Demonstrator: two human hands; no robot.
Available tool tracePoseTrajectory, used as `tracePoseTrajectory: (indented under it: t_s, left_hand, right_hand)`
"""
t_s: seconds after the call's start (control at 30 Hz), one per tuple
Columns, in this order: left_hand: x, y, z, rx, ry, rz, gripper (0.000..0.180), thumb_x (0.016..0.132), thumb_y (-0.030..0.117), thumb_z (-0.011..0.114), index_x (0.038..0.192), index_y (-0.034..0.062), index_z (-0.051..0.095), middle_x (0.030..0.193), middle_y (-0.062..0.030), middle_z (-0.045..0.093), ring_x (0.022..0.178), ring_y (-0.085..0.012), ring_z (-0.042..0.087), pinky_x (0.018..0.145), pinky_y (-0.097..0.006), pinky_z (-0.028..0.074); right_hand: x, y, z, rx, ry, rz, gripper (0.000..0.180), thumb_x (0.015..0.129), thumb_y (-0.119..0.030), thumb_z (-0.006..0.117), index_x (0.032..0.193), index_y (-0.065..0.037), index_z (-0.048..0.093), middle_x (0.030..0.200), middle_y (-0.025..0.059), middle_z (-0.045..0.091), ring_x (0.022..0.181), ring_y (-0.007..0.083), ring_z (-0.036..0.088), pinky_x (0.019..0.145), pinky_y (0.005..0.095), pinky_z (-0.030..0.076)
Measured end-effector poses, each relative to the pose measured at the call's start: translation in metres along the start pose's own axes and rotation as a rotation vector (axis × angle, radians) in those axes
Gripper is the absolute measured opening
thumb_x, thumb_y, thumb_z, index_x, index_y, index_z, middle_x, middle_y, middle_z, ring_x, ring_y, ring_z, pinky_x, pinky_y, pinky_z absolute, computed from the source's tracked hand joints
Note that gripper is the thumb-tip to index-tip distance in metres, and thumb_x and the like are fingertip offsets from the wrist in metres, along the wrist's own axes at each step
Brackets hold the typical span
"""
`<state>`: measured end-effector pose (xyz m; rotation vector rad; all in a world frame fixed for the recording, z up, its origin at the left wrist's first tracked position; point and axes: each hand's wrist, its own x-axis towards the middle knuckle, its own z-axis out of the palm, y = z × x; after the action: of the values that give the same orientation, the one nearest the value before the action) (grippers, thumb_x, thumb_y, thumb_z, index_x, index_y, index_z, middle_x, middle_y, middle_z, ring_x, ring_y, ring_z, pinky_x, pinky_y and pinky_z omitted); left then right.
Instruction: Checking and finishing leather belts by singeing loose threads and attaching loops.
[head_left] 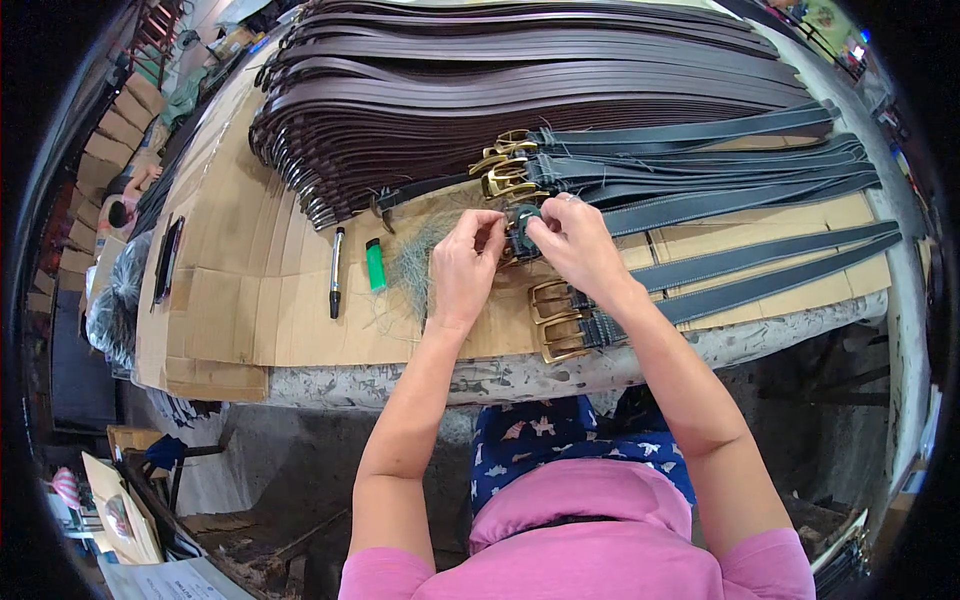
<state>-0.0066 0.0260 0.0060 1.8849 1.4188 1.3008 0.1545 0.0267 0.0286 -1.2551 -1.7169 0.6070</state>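
Both my hands work at the buckle end of a black leather belt (655, 214) lying on the cardboard. My left hand (468, 262) is closed in a pinch beside the buckle; whatever its fingertips hold is too small to make out. From the other side, my right hand (582, 248) grips a small dark green rounded object (524, 226) over the belt's end, its kind partly hidden by the fingers. Just beyond lie several black belts (690, 170) with gold buckles (508, 180). Nearer me are two more black belts with gold buckles (562, 345).
A tall stack of dark brown belts (520, 70) fills the table's far side. On the cardboard (230, 320) lie a green lighter (375, 265), a marker pen (336, 270) and loose thread scraps (415, 265). At the left edge sits a plastic-wrapped bundle (117, 300). Another person is at far left.
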Motion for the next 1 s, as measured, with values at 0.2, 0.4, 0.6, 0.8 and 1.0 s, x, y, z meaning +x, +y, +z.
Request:
tracePoseTrajectory:
  t_s: [0.2, 0.4, 0.6, 0.8, 1.0]
  left_hand:
    - [-0.001, -0.004, -0.001, -0.01, 0.009, 0.021, 0.011, 0.089, 0.006, 0.062, 0.097, -0.0012, 0.062, 0.085, -0.01, 0.07, 0.075, -0.0153, 0.069, 0.068, -0.027, 0.053]
    - [0.0, -0.005, -0.001, -0.051, -0.003, 0.04, 0.012, 0.088, 0.006, 0.062, 0.098, -0.0013, 0.061, 0.085, -0.0101, 0.069, 0.074, -0.0154, 0.069, 0.067, -0.028, 0.052]
    - [-0.001, -0.006, -0.001, -0.028, 0.004, 0.086, 0.012, 0.087, 0.005, 0.063, 0.098, -0.0006, 0.061, 0.085, -0.011, 0.069, 0.075, -0.016, 0.068, 0.067, -0.029, 0.052]
    - [-0.001, -0.001, -0.002, 0.02, -0.002, 0.114, 0.013, 0.086, 0.005, 0.063, 0.098, 0.0001, 0.06, 0.086, -0.0151, 0.068, 0.078, -0.0247, 0.069, 0.068, -0.033, 0.052]
    - [-0.002, 0.0, -0.004, -0.006, -0.016, 0.122, 0.013, 0.086, 0.004, 0.063, 0.098, 0.0001, 0.059, 0.087, -0.0161, 0.068, 0.081, -0.0256, 0.069, 0.07, -0.033, 0.052]
  right_hand:
    - [0.006, -0.008, 0.0, -0.086, -0.053, 0.056, 0.029, 0.078, -0.014, 0.06, 0.065, 0.01, 0.052, 0.067, 0.0238, 0.054, 0.068, 0.0373, 0.054, 0.064, 0.0448, 0.042]
    - [0.004, -0.008, 0.003, -0.085, -0.044, 0.041, 0.029, 0.079, -0.014, 0.059, 0.063, 0.009, 0.051, 0.063, 0.0218, 0.051, 0.068, 0.0358, 0.051, 0.064, 0.0448, 0.041]
    - [0.002, -0.009, 0.003, -0.079, -0.039, 0.048, 0.029, 0.079, -0.014, 0.059, 0.062, 0.009, 0.051, 0.063, 0.0217, 0.051, 0.067, 0.0359, 0.051, 0.064, 0.0446, 0.041]
    - [0.001, -0.007, 0.006, -0.082, -0.02, 0.014, 0.028, 0.078, -0.013, 0.06, 0.063, 0.009, 0.052, 0.063, 0.022, 0.051, 0.068, 0.0359, 0.051, 0.064, 0.0442, 0.042]
    - [0.002, -0.004, 0.005, -0.09, -0.036, 0.022, 0.029, 0.078, -0.014, 0.06, 0.063, 0.009, 0.052, 0.064, 0.0214, 0.052, 0.068, 0.0351, 0.051, 0.064, 0.0438, 0.042]
